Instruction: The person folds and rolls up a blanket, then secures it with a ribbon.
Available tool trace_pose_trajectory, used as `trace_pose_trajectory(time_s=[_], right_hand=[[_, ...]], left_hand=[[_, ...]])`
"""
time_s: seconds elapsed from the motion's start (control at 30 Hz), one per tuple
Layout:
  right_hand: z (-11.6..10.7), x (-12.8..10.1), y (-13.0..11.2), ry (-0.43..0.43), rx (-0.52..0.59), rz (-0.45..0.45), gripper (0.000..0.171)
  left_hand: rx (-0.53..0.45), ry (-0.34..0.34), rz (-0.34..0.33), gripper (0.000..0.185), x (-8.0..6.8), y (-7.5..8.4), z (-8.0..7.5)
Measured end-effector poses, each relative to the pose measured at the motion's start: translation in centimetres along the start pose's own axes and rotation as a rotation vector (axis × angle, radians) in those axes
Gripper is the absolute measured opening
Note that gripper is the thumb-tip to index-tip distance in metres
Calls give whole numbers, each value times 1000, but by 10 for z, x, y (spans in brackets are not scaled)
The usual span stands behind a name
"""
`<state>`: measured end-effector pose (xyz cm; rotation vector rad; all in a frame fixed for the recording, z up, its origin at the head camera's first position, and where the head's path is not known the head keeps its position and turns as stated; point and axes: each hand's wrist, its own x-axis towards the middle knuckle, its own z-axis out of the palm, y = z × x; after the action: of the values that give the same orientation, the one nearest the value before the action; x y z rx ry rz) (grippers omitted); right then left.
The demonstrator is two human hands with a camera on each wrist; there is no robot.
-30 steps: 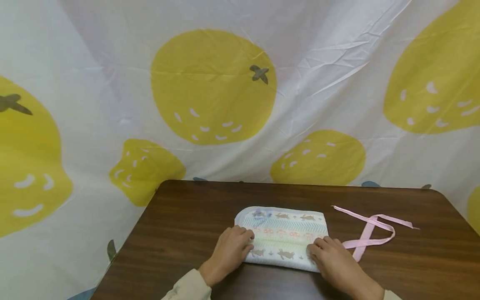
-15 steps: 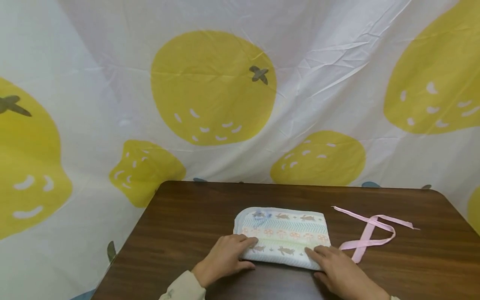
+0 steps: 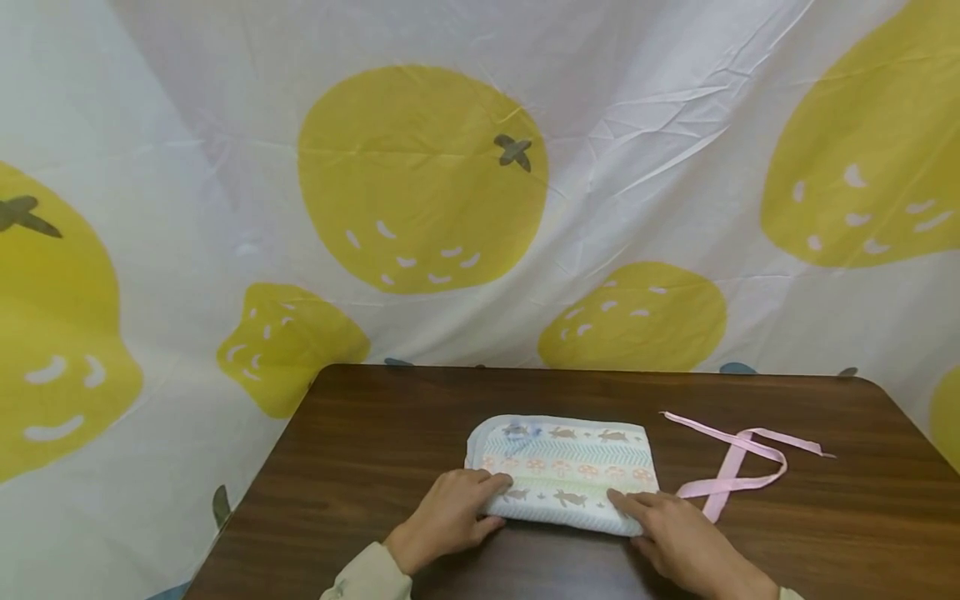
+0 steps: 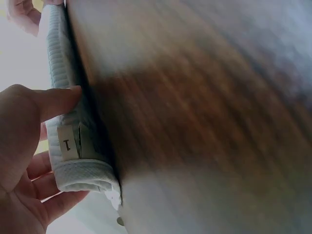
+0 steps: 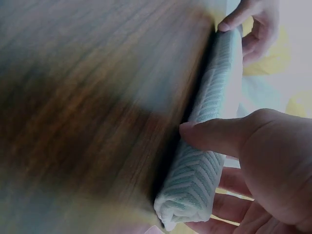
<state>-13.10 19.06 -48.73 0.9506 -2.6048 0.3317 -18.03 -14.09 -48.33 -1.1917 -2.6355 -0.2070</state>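
A folded white cloth (image 3: 566, 454) with brown animals, red mushrooms and blue-green zigzag bands lies on the brown table. My left hand (image 3: 453, 512) pinches its near left part, fingers on top and thumb at the front edge. At the near right corner, my right hand (image 3: 686, 529) holds it the same way. In the right wrist view, the near edge of the cloth (image 5: 195, 175) is a thick rounded fold under the right thumb. A small tag marked 1 (image 4: 68, 143) shows at the left end, below the left thumb.
Just right of the cloth, a pink ribbon (image 3: 738, 458) lies loosely looped on the wooden table (image 3: 375, 433). Behind the table's far edge hangs a white curtain (image 3: 195, 208) printed with big yellow fruits.
Both hands have drawn slightly back to the cloth's near edge, and their thumbs have come to its front. The cloth has hardly moved. The ribbon lies as before.
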Motion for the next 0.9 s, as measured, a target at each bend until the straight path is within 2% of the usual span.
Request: trace_pose_trajectory(time_s=[0.33,0.6,0.9], right_hand=[[1,1,2,18,43,24,53],[-4,1,4,6,120,35,44],[-10,2,8,-18,195,34,39]], left_hand=[[-45,-19,-31,38,0,3,-5],[-105,-52,-21,32,2,0,-10],[-207,-135,-75,29,3,0,-22]])
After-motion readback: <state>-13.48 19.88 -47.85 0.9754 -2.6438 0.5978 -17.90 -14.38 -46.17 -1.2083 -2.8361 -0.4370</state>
